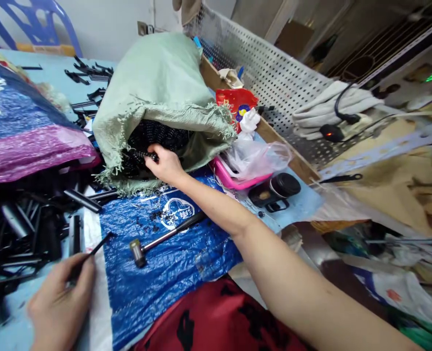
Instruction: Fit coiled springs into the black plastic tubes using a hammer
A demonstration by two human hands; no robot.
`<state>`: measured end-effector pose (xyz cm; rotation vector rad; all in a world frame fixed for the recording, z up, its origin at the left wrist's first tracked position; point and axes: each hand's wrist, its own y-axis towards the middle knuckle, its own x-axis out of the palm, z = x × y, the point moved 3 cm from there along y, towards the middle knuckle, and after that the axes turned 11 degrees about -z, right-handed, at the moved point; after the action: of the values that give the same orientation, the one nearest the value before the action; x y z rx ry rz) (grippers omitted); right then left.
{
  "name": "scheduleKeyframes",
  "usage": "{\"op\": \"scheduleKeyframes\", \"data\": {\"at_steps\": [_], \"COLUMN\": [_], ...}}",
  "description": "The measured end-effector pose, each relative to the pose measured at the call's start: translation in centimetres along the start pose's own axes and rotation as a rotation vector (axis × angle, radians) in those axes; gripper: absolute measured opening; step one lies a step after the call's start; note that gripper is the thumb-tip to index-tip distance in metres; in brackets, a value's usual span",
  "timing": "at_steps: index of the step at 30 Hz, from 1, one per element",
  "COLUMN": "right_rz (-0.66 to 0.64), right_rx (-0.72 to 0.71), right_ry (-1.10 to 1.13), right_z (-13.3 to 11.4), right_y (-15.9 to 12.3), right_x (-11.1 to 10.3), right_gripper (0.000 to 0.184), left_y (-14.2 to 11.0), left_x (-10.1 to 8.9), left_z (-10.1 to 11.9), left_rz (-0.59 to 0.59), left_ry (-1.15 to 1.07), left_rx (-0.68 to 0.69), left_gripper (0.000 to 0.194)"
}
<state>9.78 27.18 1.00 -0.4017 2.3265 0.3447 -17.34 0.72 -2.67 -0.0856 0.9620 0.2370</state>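
My right hand point(165, 165) reaches into the mouth of a pale green woven sack point(157, 87) and is closed on a small black ribbed part point(145, 155) from the dark heap inside it. My left hand point(60, 304) rests at the near left, fingers pinched around a thin black strip point(95, 249) that points up and to the right. Between the two hands a small hammer point(157, 240) lies on a blue woven sheet point(172, 273).
A pile of black plastic pieces point(22, 224) lies at the left under a purple and blue bag point(22, 131). A pink tray point(230, 178), a clear bag point(256, 156) and a black mug point(278, 190) sit right of the sack. A perforated metal panel point(267, 73) edges the table.
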Motion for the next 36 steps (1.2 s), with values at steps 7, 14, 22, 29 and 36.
{"op": "scheduleKeyframes", "data": {"at_steps": [7, 14, 22, 29, 36], "right_rz": [-0.060, -0.343, -0.433, -0.241, -0.339], "right_rx": [0.320, 0.482, 0.328, 0.375, -0.050], "right_ry": [1.074, 1.396, 1.401, 1.512, 0.941], "right_z": [-0.8, -4.0, -6.5, -7.4, -6.6], "right_y": [-10.2, -16.0, -18.5, -19.0, -18.8], "right_x": [2.2, 5.9, 6.9, 7.3, 6.7], "right_gripper": [0.052, 0.055, 0.057, 0.052, 0.082], "left_y": [1.3, -0.4, -2.0, -3.5, -3.2], "left_x": [0.1, 0.0, 3.9, 5.2, 5.7], "left_z": [3.8, 7.1, 9.9, 10.9, 11.0], "left_rz": [-0.104, -0.054, -0.096, -0.119, -0.139], "left_ry": [0.178, -0.235, -1.519, -1.068, -0.985], "left_rx": [0.074, -0.032, -0.268, -0.107, -0.137], "left_gripper": [0.023, 0.017, 0.030, 0.027, 0.028]}}
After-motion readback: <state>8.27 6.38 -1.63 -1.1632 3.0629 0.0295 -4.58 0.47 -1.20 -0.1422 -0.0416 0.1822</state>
